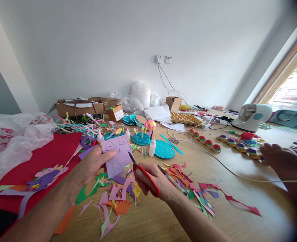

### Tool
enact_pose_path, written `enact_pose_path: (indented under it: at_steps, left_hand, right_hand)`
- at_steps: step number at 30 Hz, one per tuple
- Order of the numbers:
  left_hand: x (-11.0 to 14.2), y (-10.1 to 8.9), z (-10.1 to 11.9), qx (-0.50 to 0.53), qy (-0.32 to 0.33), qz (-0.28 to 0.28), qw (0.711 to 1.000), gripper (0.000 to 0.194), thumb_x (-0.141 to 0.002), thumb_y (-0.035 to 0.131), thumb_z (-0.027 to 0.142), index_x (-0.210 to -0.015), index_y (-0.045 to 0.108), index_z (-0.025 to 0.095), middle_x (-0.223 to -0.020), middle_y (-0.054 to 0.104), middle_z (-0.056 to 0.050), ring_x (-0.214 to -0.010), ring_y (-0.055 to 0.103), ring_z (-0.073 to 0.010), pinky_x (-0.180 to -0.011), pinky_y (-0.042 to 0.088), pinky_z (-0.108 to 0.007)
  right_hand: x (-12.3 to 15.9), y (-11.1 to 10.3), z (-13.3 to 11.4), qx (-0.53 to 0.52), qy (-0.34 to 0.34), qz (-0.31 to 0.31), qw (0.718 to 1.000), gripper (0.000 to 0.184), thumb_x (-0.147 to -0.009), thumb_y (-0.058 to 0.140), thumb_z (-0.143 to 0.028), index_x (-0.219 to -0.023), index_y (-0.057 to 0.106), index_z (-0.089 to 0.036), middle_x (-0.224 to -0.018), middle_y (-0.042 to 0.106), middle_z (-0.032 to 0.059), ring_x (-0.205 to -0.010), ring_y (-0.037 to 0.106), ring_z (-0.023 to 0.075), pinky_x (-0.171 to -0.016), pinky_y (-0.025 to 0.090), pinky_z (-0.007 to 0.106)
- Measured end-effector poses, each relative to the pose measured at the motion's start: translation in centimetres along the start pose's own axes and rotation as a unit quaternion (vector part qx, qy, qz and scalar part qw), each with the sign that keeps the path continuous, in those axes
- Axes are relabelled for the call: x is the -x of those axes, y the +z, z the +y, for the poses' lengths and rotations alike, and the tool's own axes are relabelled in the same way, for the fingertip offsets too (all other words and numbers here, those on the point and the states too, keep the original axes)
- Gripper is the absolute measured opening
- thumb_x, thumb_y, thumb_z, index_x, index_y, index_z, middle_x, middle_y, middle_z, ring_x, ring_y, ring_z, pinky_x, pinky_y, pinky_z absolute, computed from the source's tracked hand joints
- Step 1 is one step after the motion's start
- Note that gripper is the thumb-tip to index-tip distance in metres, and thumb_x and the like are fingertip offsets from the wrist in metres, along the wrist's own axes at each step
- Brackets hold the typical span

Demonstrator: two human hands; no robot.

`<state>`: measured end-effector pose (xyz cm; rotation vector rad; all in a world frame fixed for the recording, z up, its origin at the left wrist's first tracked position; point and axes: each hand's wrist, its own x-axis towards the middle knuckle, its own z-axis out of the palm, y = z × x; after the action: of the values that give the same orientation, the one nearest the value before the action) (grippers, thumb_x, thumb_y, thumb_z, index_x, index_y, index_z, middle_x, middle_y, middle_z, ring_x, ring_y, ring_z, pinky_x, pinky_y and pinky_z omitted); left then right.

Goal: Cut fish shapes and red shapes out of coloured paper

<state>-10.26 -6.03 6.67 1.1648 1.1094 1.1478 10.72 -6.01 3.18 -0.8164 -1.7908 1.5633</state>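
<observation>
My left hand pinches a light purple foam sheet with fish outlines drawn on it, holding it up above the wooden table. My right hand grips red-handled scissors, whose blades point up at the sheet's right edge. Below both hands lies a litter of coloured foam scraps. A second pair of scissors lies on the table just right of my right hand.
Another person's hand rests at the right by a row of coloured egg-carton pieces. A red sheet and plastic bag lie left. Glue bottles, teal discs, cardboard boxes, a white fan and a cable are further back.
</observation>
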Motion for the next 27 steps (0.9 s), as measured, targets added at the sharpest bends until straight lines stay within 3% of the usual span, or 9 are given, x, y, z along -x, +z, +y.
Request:
enact_pose_path:
  at_steps: [8, 16, 27]
  left_hand:
    - [0.8, 1.2, 0.4, 0.032, -0.011, -0.062, 0.998, 0.028, -0.067, 0.080, 0.038, -0.088, 0.075, 0.020, -0.067, 0.075, 0.001, -0.059, 0.065, -0.0147, -0.054, 0.052, -0.021]
    - [0.9, 2.0, -0.4, 0.049, -0.018, -0.070, 0.996, 0.026, -0.070, 0.075, 0.037, -0.087, 0.073, 0.018, -0.068, 0.074, -0.001, -0.060, 0.064, -0.0164, -0.058, 0.053, -0.026]
    - [1.2, 2.7, -0.6, 0.054, -0.034, -0.064, 0.996, 0.030, -0.067, 0.077, 0.038, -0.086, 0.073, 0.016, -0.065, 0.071, -0.001, -0.058, 0.060, -0.0150, -0.054, 0.050, -0.024]
  right_hand:
    - [-0.1, 0.6, 0.0, 0.033, 0.041, -0.022, 0.998, 0.044, -0.089, 0.052, -0.051, -0.060, 0.046, -0.019, -0.046, 0.050, -0.0048, -0.038, 0.042, 0.0064, -0.037, 0.030, 0.017]
    - [0.0, 1.0, -0.3, 0.008, 0.034, -0.010, 0.999, 0.051, -0.083, 0.054, -0.065, -0.062, 0.046, -0.019, -0.045, 0.048, -0.0053, -0.038, 0.041, 0.0069, -0.036, 0.029, 0.018]
    - [0.1, 1.3, 0.0, -0.015, 0.030, 0.000, 0.999, 0.048, -0.084, 0.054, -0.062, -0.064, 0.046, -0.020, -0.045, 0.049, -0.0055, -0.036, 0.041, 0.0066, -0.036, 0.028, 0.018]
